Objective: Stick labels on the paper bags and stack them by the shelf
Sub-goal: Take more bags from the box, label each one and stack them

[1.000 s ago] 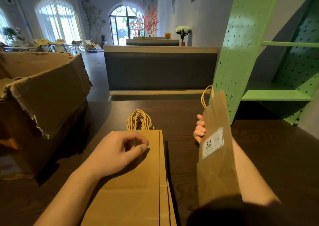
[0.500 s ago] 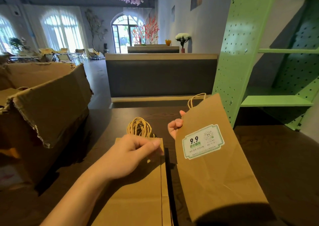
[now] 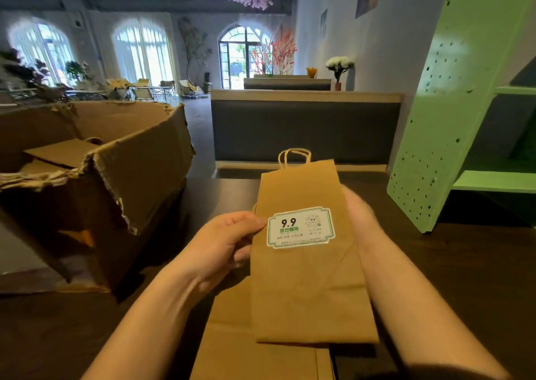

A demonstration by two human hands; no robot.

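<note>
Here's the paper bag [image 3: 310, 278], up off the bench [image 3: 464, 278] and held flat-on to the camera between both hands, with its twisted handles [image 3: 294, 154] pointing up and away. The label [image 3: 300, 227] sits on the bag's front face, a little above the middle: white with a green border and "9.9" printed in black. It tilts slightly, with the right end higher.

The left hand [image 3: 223, 243] has the bag's left edge. Its thumb lies on the front, the tip just touching the label's left end, and the fingers [image 3: 242, 256] are curled in behind, so that's a firm pinch on the paper.

The right hand [image 3: 358, 211] is at the right edge, higher up and blurred. Its fingers go out of sight behind the bag, so I can't tell whether they are clamped on it or only lie against it.

Under the held bag, a stack of flat bags [image 3: 232, 336] lies on the dark bench, its near end running out of the bottom of the view. To the left stands a torn cardboard box [image 3: 116, 176] with its flaps open, near the left hand. To the right, the green shelf [image 3: 452, 118] with its perforated side panel rests on the bench, apart from the bag.
</note>
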